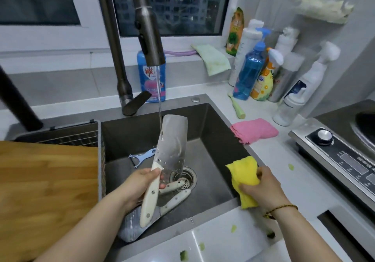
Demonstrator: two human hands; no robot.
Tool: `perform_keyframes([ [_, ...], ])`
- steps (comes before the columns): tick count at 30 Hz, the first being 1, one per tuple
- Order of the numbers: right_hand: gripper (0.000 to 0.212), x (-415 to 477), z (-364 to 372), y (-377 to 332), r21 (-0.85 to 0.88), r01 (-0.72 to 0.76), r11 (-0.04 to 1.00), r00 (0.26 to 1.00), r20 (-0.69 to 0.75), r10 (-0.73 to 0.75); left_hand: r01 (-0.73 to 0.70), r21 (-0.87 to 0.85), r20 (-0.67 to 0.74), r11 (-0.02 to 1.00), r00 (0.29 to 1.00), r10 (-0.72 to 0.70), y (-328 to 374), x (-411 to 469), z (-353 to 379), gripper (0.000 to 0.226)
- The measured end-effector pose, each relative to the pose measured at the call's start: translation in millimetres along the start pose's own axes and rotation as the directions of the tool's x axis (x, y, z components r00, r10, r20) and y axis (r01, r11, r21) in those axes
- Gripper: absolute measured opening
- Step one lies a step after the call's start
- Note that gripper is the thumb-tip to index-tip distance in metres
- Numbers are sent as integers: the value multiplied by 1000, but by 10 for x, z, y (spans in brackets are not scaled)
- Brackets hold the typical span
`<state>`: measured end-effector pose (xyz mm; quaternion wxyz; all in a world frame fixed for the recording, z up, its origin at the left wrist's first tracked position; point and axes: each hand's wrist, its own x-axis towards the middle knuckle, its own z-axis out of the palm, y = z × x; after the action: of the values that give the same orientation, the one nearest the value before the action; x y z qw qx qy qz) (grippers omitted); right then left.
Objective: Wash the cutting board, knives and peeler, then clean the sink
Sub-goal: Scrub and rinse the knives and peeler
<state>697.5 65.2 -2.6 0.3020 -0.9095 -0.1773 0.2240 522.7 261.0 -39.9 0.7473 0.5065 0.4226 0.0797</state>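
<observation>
**Cleaver under the tap, sponge in the other hand**

Left hand (140, 184) grips the cream handle of a cleaver (172, 139), fingers curled round it near the blade. The blade tilts up and away over the sink (215, 131). A thin water stream (159, 99) from the faucet (150, 38) lands on the blade's flat.

Right hand (261, 188) squeezes a yellow sponge (244, 175) above the sink's right rim, apart from the cleaver.

In the sink:
- Two more knives (176, 198) with cream handles lie on the bottom under the left hand, handles pointing toward the drain strainer (185, 177).
- A blue peeler (142, 157) lies on the bottom behind the cleaver, near the left wall.

Wooden cutting board (48, 190) sits left of the sink, over a wire drain basket (60, 133); what's in the basket can't be told.

On the counter:
- A blue dish-soap bottle (151, 79) stands behind the faucet.
- A folded pink cloth (254, 129) is at the sink's right back corner.
- A cluster of cleaner bottles (251, 74) stands in the far corner.
- An induction cooker (334, 156) is at the right.
- Green scraps (233, 228) lie on the front edge.
</observation>
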Motion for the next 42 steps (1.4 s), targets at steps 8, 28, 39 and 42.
perform_keyframes([
  [8,47,304,399,-643,45,216,975,975,-56,-213,-14,-37,-58,999,998,12,27,-82,-195,27],
  [28,38,696,1122,-1114,-106,695,711,711,251,-657,-25,-4,1,1000,1000,25,99,46,-256,25],
  [39,27,906,1178,-1187,-37,691,722,716,172,-677,-10,3,18,1000,1000,10,124,91,-259,28],
  [42,27,1089,1066,-1258,14,516,856,854,66,-516,-8,24,33,1000,999,7,138,67,-249,28],
])
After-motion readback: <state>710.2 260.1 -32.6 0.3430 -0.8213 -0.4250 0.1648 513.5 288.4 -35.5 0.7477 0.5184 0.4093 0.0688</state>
